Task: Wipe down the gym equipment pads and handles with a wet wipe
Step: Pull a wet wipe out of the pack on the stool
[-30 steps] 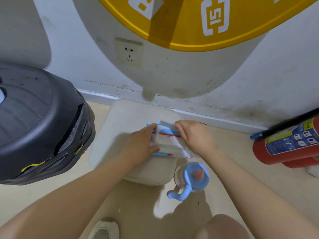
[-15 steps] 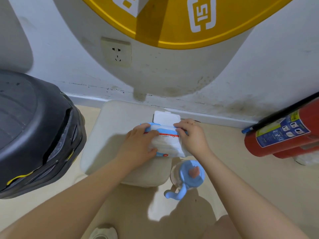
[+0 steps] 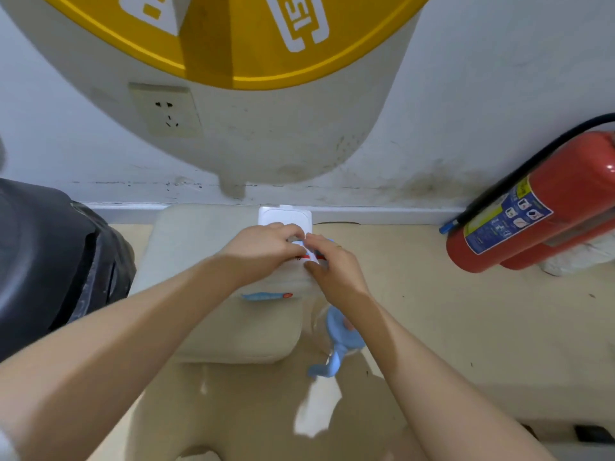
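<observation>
— What are your hands doing at this moment?

— I am holding the soft white wet wipe pack with blue and red print (image 3: 281, 284), which is lying on the pale beige cushioned pad (image 3: 199, 247) on the floor. My left hand (image 3: 263, 249) is curling over the top of the pack and gripping it. My right hand (image 3: 332, 266) is pinching at the opening with the fingertips; the two hands are touching each other there. The white plastic flap lid (image 3: 284, 215) is standing open behind my fingers.

— Are you seeing a wipe coming out?

— I cannot tell, my fingers are hiding the opening.

— What is standing around you?

— Just beside the pad on the right, partly under my right forearm, a clear bottle with a light blue cap and handle (image 3: 336, 341) is standing on the beige floor (image 3: 432, 327). Well apart to the right, a red fire extinguisher with a black hose (image 3: 532, 207) is lying against the white wall (image 3: 482, 94). On the left, a big black plastic housing (image 3: 50, 261) is sitting near the pad. A beige wall socket (image 3: 165, 110) is on the wall above, and a curved yellow band with white print (image 3: 239, 34) is filling the top of my view.
</observation>
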A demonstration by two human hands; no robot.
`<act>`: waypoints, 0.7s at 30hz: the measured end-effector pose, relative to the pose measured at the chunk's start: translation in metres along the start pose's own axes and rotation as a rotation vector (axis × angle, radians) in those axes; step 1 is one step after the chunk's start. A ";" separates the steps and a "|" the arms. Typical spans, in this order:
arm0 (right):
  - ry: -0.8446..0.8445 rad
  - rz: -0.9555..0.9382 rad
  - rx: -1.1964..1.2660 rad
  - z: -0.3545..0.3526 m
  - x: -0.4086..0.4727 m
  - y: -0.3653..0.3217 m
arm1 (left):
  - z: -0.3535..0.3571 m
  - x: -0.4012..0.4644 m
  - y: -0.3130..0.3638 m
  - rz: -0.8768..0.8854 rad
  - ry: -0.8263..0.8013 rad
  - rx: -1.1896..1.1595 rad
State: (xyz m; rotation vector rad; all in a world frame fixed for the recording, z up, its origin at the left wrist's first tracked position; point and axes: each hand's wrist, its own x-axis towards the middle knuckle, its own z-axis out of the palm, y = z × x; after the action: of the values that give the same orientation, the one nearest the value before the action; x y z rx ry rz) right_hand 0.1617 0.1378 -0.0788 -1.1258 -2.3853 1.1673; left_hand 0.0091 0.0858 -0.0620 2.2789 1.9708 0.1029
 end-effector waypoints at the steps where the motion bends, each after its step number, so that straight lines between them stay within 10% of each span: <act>1: 0.006 0.011 -0.005 0.001 0.000 0.002 | 0.002 -0.003 -0.002 -0.007 -0.003 0.014; 21: 0.000 0.064 -0.123 0.005 -0.004 0.003 | 0.019 -0.046 -0.030 0.044 0.318 -0.222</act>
State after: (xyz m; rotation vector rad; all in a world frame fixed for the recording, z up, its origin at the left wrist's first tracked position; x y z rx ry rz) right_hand 0.1631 0.1335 -0.0839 -1.2484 -2.4676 1.0515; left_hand -0.0248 0.0439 -0.0832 2.2721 1.9276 0.6913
